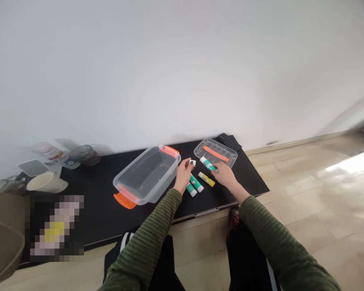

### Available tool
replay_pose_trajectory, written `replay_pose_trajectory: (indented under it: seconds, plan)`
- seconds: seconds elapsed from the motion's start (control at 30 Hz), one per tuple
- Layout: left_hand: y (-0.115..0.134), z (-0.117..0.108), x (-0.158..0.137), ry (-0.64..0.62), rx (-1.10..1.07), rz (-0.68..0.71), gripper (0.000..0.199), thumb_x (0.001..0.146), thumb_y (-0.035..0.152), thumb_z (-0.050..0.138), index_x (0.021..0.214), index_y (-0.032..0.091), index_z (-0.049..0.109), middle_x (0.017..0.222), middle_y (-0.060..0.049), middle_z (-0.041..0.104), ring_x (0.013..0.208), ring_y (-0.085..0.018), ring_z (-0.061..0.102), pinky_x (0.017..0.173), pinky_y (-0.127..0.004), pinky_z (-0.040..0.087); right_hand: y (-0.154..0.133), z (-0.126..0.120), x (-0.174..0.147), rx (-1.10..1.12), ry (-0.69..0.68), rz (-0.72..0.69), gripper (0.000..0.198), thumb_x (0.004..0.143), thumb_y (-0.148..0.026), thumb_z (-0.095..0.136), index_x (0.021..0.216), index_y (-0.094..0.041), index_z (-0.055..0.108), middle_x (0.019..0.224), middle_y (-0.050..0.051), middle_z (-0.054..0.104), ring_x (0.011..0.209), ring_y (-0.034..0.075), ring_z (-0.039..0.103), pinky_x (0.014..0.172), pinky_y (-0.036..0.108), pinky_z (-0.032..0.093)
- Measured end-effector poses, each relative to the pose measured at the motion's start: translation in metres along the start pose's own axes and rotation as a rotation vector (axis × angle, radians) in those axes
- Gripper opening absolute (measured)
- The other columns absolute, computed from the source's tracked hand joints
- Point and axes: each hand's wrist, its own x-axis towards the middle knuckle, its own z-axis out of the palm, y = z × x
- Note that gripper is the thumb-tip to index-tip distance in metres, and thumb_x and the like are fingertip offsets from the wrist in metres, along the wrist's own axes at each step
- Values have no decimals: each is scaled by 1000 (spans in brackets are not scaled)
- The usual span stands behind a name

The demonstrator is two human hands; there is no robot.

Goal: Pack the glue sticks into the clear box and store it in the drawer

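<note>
My left hand (184, 176) is pinched on a small white cap (193, 163) whose dark opening shows. In the fingers of my right hand (225, 174) is a green and white glue stick (206, 162), held tilted above the table with its white end toward the left. Two more green glue sticks, a nearer one (191, 189) and a farther one (197, 183), lie side by side just right of my left wrist. Between my hands rests a yellow glue stick (206, 179).
A clear plastic box (130, 163) with orange clips stands left of my hands, and its lid (233, 154) with an orange handle lies behind my right hand. A paper cup (47, 182), a dark glass (85, 155) and a bottle (56, 155) crowd the black table's (100, 218) left end.
</note>
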Motion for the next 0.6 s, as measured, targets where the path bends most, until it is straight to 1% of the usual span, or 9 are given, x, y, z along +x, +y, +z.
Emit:
replay_pose_trajectory:
  seconds: [0.1,0.2,0.3,0.4,0.5,0.6]
  plan:
    - [8,-2,-7,-23,-343,-182,15,90,28,63,99,17,63,105,-10,70,97,-20,70,99,-42,51,-4,-4,-7,122,55,-75,29,90,-23,60,117,-18,67,111,9,70,99,21,64,83,28,43]
    - [16,-5,-15,-41,-510,-255,11,90,26,63,89,16,63,98,-10,72,93,-19,71,99,-40,52,-13,-5,-16,221,81,-154,27,89,-21,60,116,-19,67,108,7,72,96,20,65,84,28,44]
    - [23,-7,-22,-54,-569,-267,11,90,25,63,86,15,64,91,-9,72,88,-17,71,97,-38,53,-23,-4,-25,273,94,-216,26,88,-21,61,113,-20,67,105,6,72,93,19,65,83,29,45]
    - [27,-10,-27,-77,-579,-250,11,88,25,65,90,14,67,86,-6,71,81,-14,69,93,-34,55,-30,-4,-33,282,93,-253,26,89,-22,63,114,-20,66,102,6,71,91,19,64,82,29,46]
    - [29,-15,-32,-87,-574,-213,20,85,28,70,99,15,68,88,-4,70,79,-12,67,89,-31,55,-31,-5,-40,278,112,-262,28,87,-21,65,115,-20,65,105,7,69,94,19,63,85,29,46]
    - [31,-20,-38,-97,-535,-181,27,82,31,74,104,15,68,93,-4,69,82,-12,66,90,-32,55,-31,-9,-46,280,106,-256,31,85,-19,65,117,-21,65,109,7,68,99,20,63,87,30,46]
